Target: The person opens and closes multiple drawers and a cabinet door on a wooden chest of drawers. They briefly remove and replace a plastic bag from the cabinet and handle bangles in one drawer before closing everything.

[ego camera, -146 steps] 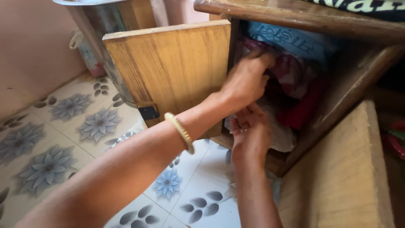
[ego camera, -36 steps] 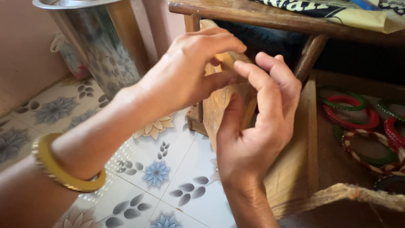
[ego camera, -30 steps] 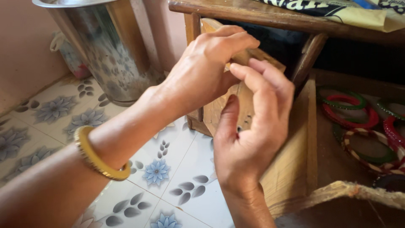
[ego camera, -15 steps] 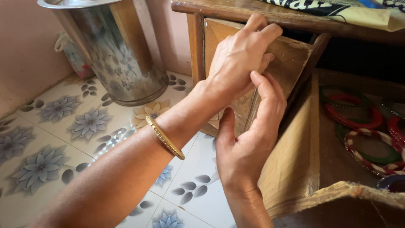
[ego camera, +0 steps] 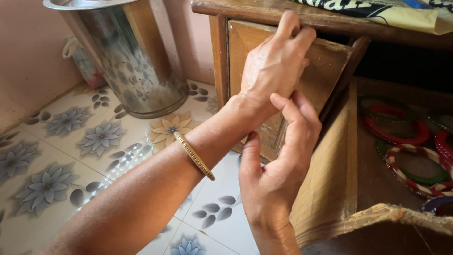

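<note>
A: What are the hands doing right now?

B: The left hand (ego camera: 276,66) is pressing flat on the small wooden cabinet door (ego camera: 325,71) in the upper middle of the frame, fingers hooking over its top edge. The right hand (ego camera: 278,165) is hovering just below it, fingers loosely curled, closed on nothing I can make out.

A: So which step is this?

B: I judge the door is being pushed shut; it is standing slightly tilted in its frame. Seating it would call for an even push along that top edge.

A: Any packages or labels?

B: A yellow printed cloth (ego camera: 406,14) is lying on the cabinet top at upper right. Coloured bangles (ego camera: 401,137) are lying in an open box at right, and a steel drum (ego camera: 127,56) is standing at upper left.
</note>
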